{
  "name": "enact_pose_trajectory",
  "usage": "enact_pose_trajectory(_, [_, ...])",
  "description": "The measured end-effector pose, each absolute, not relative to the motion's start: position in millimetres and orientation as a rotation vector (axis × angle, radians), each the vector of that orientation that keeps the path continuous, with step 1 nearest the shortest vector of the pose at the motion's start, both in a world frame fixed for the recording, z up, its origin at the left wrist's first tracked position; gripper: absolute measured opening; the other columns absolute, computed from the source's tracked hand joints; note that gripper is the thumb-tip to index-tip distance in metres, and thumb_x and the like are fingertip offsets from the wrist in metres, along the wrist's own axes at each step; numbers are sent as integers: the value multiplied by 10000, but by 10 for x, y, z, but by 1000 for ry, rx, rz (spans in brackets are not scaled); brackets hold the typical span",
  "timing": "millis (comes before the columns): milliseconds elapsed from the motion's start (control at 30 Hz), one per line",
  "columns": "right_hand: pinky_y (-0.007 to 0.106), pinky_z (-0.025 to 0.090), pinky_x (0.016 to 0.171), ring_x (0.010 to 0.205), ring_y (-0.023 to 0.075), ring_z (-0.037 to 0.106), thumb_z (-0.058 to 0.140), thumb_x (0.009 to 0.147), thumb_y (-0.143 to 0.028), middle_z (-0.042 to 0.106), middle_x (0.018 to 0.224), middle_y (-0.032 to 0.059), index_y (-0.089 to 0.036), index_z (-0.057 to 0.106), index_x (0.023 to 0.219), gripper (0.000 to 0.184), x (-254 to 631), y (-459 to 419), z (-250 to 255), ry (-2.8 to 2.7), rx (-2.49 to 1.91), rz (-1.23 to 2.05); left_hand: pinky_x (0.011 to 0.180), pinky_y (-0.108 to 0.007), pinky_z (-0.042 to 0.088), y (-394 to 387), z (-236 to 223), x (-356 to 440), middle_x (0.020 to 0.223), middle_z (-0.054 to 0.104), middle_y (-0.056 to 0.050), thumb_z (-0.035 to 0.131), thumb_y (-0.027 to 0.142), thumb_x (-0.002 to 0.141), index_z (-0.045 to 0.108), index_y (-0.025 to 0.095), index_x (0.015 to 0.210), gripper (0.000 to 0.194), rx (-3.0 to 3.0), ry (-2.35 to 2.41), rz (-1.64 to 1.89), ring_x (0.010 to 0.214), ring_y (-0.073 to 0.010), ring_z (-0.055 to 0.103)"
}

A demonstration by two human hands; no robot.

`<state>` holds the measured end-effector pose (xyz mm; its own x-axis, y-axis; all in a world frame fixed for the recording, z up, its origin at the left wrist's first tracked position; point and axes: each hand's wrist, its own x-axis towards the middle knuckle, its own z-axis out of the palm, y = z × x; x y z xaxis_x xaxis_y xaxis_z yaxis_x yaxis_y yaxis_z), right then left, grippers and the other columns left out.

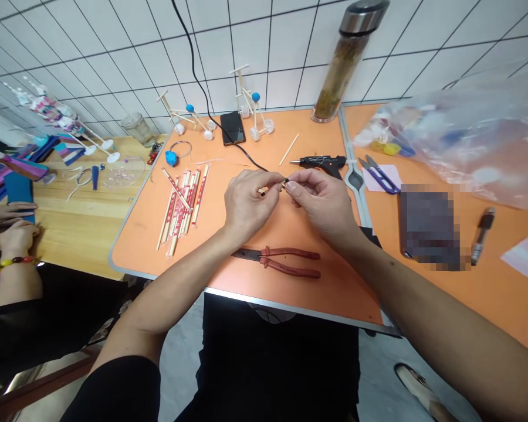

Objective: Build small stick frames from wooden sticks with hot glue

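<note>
My left hand (250,199) and my right hand (321,202) meet above the orange table (317,299), their fingertips pinching a small wooden stick with a dark end (273,187). The fingers hide most of that piece. A black cable (229,140) runs down the table and ends close behind my left hand's fingers. Red-handled pliers (281,261) lie just below my hands. A black hot glue gun (321,164) rests beyond my right hand, and a bundle of paper-wrapped sticks (180,202) lies left of my left hand.
Small stick models with white wheels and blue balls (249,102) stand at the table's back, near a black phone (233,128). Thread snips (381,177) and a plastic bag (457,140) lie right. A co-worker's hands (13,225) rest at a wooden table left.
</note>
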<state>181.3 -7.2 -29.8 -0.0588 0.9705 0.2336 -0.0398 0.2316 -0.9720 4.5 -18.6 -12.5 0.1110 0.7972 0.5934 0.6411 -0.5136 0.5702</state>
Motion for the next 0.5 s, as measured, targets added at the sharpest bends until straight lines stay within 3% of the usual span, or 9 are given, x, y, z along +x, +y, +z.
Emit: enact_pose_trajectory(500, [309, 508, 650, 724, 162, 605, 915, 870, -476, 712, 824, 17, -228, 770, 922, 292, 1842, -97, -260, -1361, -994, 1121, 925, -368, 588, -169, -152, 66, 967, 852, -28, 756, 168, 974, 851, 248, 975, 125, 2027, 1424, 1352, 944, -214, 765])
